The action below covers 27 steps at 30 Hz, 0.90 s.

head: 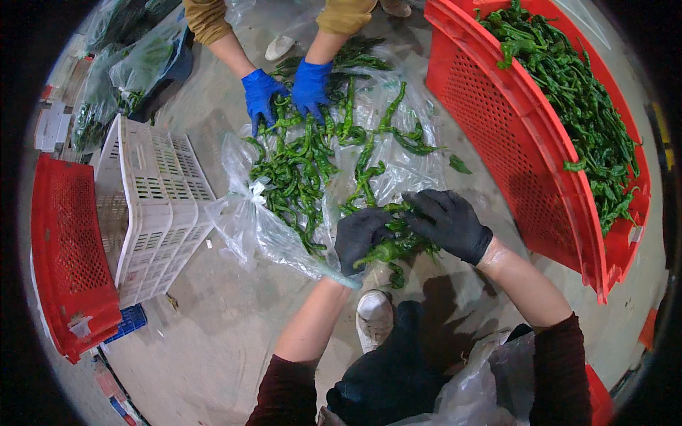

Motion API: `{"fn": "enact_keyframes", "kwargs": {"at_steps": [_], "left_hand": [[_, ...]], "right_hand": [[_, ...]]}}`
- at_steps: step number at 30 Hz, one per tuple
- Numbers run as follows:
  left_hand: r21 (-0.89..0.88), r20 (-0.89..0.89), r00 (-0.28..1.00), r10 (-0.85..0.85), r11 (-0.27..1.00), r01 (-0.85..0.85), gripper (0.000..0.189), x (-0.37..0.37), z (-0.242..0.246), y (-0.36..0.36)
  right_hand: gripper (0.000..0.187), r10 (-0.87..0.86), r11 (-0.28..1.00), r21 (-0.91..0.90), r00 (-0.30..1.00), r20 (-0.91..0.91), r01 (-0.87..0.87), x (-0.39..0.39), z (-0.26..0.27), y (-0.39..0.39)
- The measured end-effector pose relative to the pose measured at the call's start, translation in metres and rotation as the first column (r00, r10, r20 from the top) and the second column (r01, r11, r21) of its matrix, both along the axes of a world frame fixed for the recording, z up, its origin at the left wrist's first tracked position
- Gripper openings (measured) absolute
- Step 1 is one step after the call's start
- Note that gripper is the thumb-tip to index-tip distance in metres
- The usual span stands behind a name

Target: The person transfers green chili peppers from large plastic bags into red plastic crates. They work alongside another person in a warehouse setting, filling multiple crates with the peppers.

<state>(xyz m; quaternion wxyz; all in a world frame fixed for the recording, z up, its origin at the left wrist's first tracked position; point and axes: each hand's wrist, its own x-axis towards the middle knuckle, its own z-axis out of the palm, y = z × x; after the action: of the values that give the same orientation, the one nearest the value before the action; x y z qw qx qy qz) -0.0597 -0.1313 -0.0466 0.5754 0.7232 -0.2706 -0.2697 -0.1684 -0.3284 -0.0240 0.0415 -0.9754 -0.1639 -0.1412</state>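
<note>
In black gloves, my left hand (361,238) and my right hand (452,223) close from both sides around a bunch of wrinkled green peppers (391,249). The bunch is above the floor just in front of my shoe; parts of it are hidden by my fingers. Beyond my left hand, more loose green peppers (295,178) lie on a spread clear plastic bag (407,175). The bag's knotted end (258,193) is on the left. A few single peppers lie apart on the plastic to the right.
Across from me, a co-worker's blue-gloved hands (310,88) touch the far peppers. A red perforated crate (479,106) heaped with peppers (578,101) stands right. At left are a white crate (165,202) on its side, a red crate (74,234) and plastic-bagged greens (141,64).
</note>
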Motion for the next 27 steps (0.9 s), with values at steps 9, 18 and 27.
{"fn": "enact_keyframes", "kwargs": {"at_steps": [9, 18, 27], "left_hand": [[0.105, -0.302, 0.931, 0.203, 0.978, -0.180, 0.032, 0.068, -0.018, 0.171], [-0.360, -0.455, 0.890, 0.027, 0.909, -0.212, 0.045, 0.106, 0.064, 0.234], [0.518, 0.599, 0.794, -0.102, 0.806, -0.287, 0.058, -0.078, -0.098, 0.073]], "right_hand": [[0.042, -0.446, 0.727, 0.526, 0.886, -0.128, 0.442, -0.029, -0.042, -0.028], [0.063, -0.665, 0.604, 0.289, 0.669, -0.331, 0.743, -0.048, -0.137, 0.042], [0.065, -0.582, 0.566, 0.296, 0.627, -0.517, 0.769, -0.057, -0.122, 0.037]]}}
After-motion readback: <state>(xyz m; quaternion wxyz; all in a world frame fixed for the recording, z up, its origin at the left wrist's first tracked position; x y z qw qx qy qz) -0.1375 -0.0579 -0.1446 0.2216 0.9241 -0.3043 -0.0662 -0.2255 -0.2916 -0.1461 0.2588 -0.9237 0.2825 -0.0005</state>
